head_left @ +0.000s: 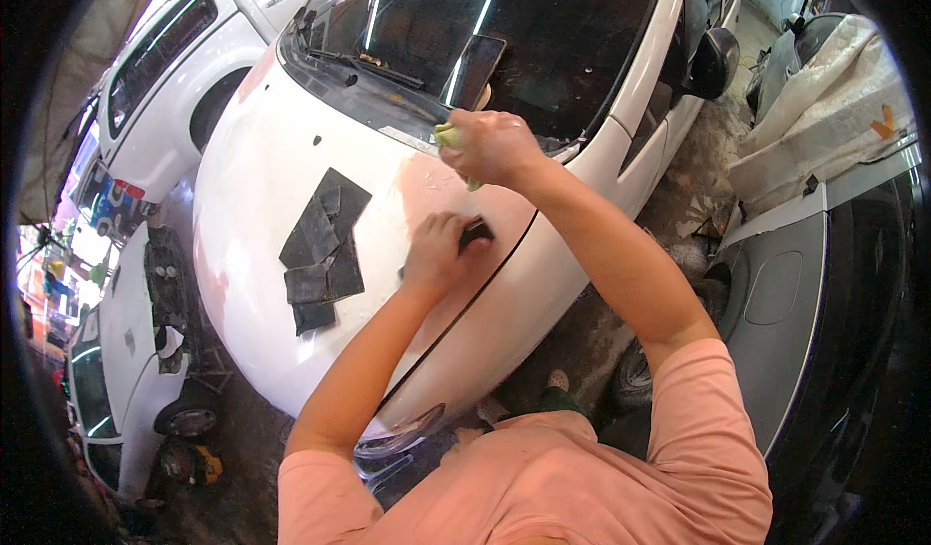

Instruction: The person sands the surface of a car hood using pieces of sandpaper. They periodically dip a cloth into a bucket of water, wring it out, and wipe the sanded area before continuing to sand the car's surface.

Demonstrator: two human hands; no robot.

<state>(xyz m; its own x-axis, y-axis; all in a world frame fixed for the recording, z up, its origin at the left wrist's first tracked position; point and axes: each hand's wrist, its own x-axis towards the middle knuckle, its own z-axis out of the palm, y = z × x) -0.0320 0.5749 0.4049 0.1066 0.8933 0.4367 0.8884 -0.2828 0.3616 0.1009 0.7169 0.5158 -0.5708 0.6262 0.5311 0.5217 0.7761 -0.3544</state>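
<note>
My left hand [438, 252] presses down on the white car hood [262, 206], closed on a piece of black sandpaper [475, 235] that shows past the fingers. Under it is a dull pinkish patch [419, 181] of the paint, with wet marks. Above and beyond, my right hand [497, 147] is squeezed round a yellow-green sponge or cloth [448, 136], most of it hidden in the fist. Several black sandpaper sheets [325, 254] lie overlapping on the hood, left of my left hand.
A phone [475, 72] leans against the windshield [553, 41] behind my right hand. White vehicles [184, 80] stand at the left. On the right are a dark grey car panel [776, 288] and a pale draped sheet [824, 99]. A side mirror [713, 63] juts out at the upper right.
</note>
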